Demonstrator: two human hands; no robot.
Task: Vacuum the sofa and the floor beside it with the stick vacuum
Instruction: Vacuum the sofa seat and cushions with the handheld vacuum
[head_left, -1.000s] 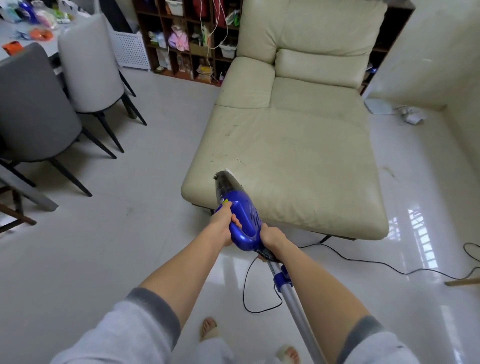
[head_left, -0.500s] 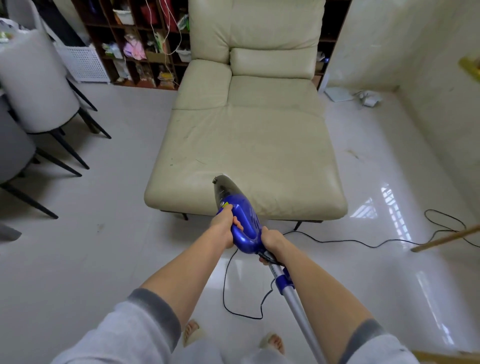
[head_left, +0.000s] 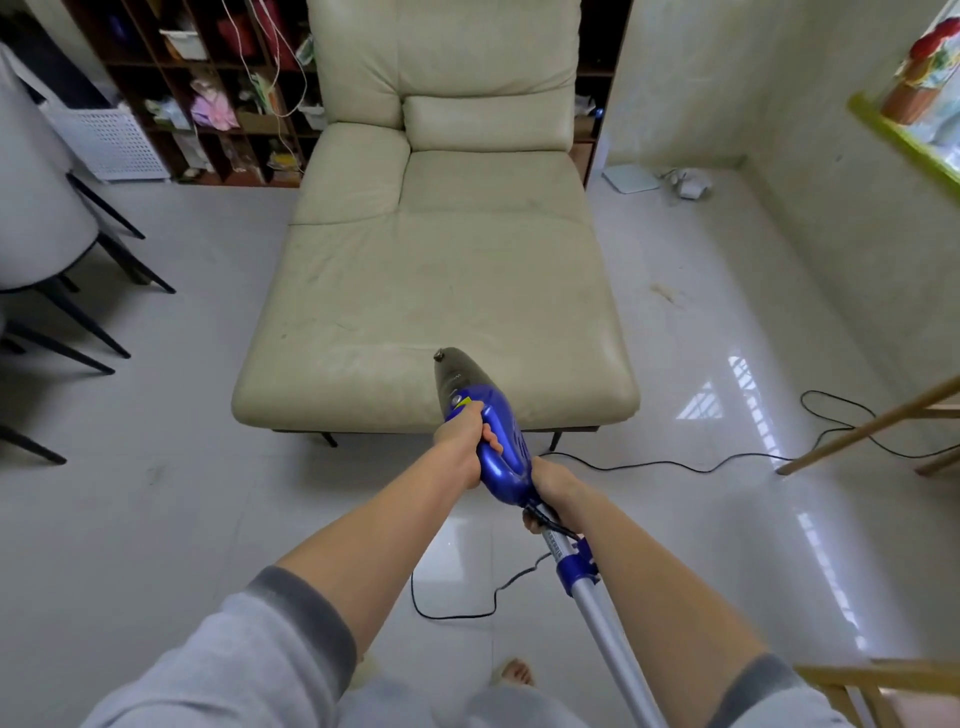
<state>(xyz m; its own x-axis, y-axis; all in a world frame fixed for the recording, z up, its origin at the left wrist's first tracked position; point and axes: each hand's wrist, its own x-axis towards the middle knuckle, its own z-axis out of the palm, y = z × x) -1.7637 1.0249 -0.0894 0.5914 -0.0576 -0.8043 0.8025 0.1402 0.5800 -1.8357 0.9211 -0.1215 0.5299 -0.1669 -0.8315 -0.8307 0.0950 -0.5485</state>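
- The person stands at the foot end of the sofa, and bare toes (head_left: 514, 673) show at the bottom of the view.
- A silver tube (head_left: 605, 621) runs back from the hands toward the body. Its far end is out of view, so I cannot tell what is on it.
- The right hand (head_left: 548, 486) wraps around the spot where the blue body meets the tube. The black cord (head_left: 649, 464) comes out right there, so that hand should not squash or tug it.
- The left hand (head_left: 464, 439) curls tight around the blue handle of the stick vacuum (head_left: 501, 441), with the thumb up near a yellow mark.
- The dark nose of the vacuum points at the front edge of the sofa (head_left: 415, 291). It looks close to the cushion, but I cannot tell if it touches.
- I think the job is just starting on the seat. A good way is to press the nose flat on the cushion and push it in slow, straight lines from the near edge to the back.
- Small dark specks sit on the left part of the seat, so that side needs a few passes.
- The cord loops on the floor (head_left: 182, 519) near the feet and trails off to the right. The person should step with care so it does not trip anyone.
- A brownish smudge (head_left: 667, 296) lies on the tiles right of the sofa. That spot looks like a good one for the floor part.
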